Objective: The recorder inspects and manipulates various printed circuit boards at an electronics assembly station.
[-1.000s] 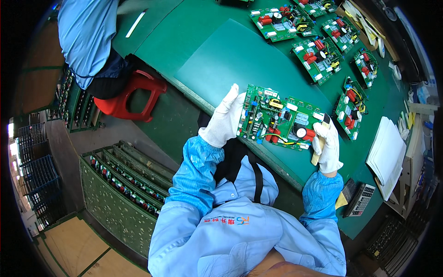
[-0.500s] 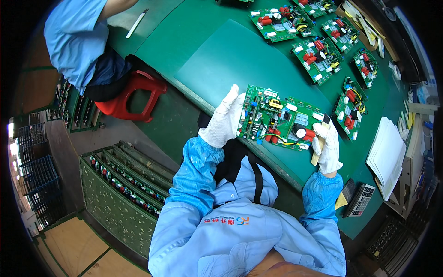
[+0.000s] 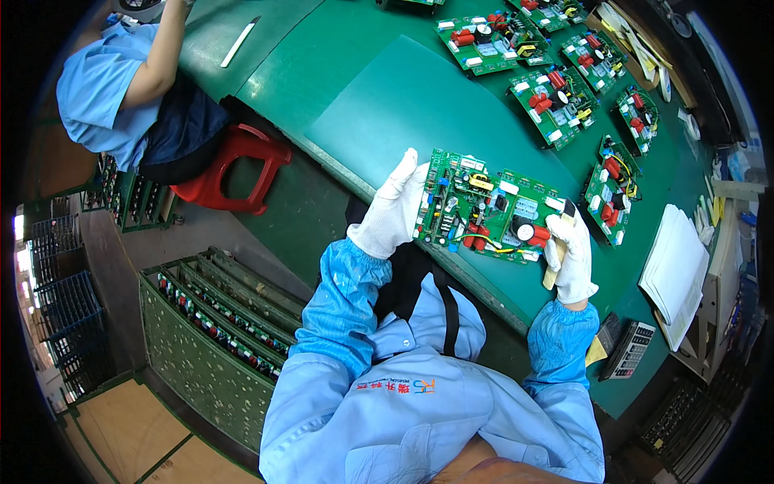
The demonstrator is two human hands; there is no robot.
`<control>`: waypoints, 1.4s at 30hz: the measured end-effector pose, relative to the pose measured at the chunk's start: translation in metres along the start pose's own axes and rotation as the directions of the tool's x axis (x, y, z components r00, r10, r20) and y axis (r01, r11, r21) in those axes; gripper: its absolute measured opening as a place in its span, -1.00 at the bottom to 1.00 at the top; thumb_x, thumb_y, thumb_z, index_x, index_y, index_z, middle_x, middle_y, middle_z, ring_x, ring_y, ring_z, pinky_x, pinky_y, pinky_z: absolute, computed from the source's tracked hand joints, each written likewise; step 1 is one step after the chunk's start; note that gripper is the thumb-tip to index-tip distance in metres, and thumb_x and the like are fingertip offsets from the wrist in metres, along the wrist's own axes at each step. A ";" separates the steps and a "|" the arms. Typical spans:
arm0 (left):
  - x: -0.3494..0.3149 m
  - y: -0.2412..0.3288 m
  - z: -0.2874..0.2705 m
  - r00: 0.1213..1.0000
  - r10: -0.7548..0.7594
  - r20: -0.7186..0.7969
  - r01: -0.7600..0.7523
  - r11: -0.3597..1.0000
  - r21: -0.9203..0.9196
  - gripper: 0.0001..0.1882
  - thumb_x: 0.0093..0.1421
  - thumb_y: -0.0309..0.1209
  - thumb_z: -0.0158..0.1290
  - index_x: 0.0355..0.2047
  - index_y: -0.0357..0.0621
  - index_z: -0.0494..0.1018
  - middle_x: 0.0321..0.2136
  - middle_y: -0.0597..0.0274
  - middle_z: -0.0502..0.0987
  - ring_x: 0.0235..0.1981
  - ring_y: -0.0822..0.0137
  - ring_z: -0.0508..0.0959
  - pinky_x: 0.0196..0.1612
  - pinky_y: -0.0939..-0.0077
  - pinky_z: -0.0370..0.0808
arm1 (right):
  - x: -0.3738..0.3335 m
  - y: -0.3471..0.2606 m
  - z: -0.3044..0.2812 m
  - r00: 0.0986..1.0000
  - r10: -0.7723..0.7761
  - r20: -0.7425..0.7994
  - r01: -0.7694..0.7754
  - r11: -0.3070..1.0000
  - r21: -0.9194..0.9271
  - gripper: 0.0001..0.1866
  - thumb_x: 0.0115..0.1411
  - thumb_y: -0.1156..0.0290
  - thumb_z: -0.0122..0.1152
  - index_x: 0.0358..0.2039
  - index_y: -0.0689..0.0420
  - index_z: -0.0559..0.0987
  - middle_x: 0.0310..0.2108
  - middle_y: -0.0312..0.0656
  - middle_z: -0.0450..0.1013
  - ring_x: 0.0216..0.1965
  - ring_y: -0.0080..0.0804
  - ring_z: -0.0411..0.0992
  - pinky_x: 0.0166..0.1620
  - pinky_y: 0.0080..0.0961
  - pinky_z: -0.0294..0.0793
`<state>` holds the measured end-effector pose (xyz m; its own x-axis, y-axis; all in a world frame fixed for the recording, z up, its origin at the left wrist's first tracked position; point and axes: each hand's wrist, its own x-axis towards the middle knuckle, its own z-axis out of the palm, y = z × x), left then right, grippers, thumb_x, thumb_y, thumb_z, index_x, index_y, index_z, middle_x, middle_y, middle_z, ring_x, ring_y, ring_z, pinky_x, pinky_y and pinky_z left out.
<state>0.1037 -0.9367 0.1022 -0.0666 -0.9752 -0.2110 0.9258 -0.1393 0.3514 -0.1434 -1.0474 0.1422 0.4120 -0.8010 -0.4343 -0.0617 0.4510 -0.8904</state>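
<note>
A green circuit board [image 3: 493,210] is held up over the near edge of the bench, its component side facing me. It carries red and yellow parts, a round white-topped part and a few wires. My left hand [image 3: 391,214], in a white glove, grips the board's left edge with the thumb pointing up. At the board's right edge, my gloved right hand [image 3: 574,258] is closed on the corner. A tan, flat stick-like handle [image 3: 551,277] also sits in that hand; its kind is not clear. The fingers under the board are hidden.
Several similar circuit boards [image 3: 555,103] lie at the far right of the green bench [image 3: 379,105]. Papers [image 3: 676,266] and a calculator [image 3: 629,350] are to the right. A slotted rack of boards [image 3: 214,323] stands at left, near a red stool [image 3: 242,165] with a seated co-worker [image 3: 113,89].
The co-worker at the upper left has shifted left, and more of their bare arm shows. My hands and the circuit board have hardly moved.
</note>
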 end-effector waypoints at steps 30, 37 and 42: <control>-0.002 -0.001 0.002 0.999 0.010 -0.030 -0.010 1.000 -0.017 -0.19 0.32 0.14 -0.23 0.26 -0.39 0.10 0.21 -0.08 0.28 0.15 0.11 0.39 0.18 0.24 0.37 | 0.002 0.002 -0.003 1.000 0.003 0.005 -0.002 1.000 -0.031 -0.55 0.09 0.30 0.19 -0.02 0.22 0.45 -0.63 -0.42 0.26 -0.79 -0.73 0.12 -0.72 -0.73 0.06; -0.001 0.000 -0.001 1.000 0.008 0.016 -0.008 1.000 -0.022 -0.19 0.32 0.14 -0.23 0.26 -0.39 0.10 0.19 -0.09 0.30 0.15 0.12 0.40 0.18 0.24 0.37 | 0.000 0.000 0.000 1.000 0.002 -0.009 -0.002 1.000 -0.022 -0.56 0.10 0.32 0.18 -0.01 0.22 0.45 -0.63 -0.42 0.26 -0.79 -0.73 0.12 -0.72 -0.74 0.06; 0.000 -0.002 -0.002 1.000 0.006 -0.016 -0.007 1.000 -0.027 -0.19 0.32 0.14 -0.23 0.26 -0.39 0.09 0.20 -0.09 0.28 0.16 0.12 0.38 0.18 0.24 0.36 | 0.001 0.003 -0.003 1.000 0.006 -0.007 -0.006 1.000 -0.020 -0.57 0.11 0.32 0.18 -0.01 0.20 0.45 -0.64 -0.43 0.25 -0.79 -0.74 0.10 -0.72 -0.74 0.04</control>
<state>0.1028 -0.9365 0.1000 -0.0549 -0.9732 -0.2231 0.9359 -0.1280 0.3282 -0.1453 -1.0484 0.1390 0.4055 -0.8010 -0.4403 -0.0826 0.4477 -0.8904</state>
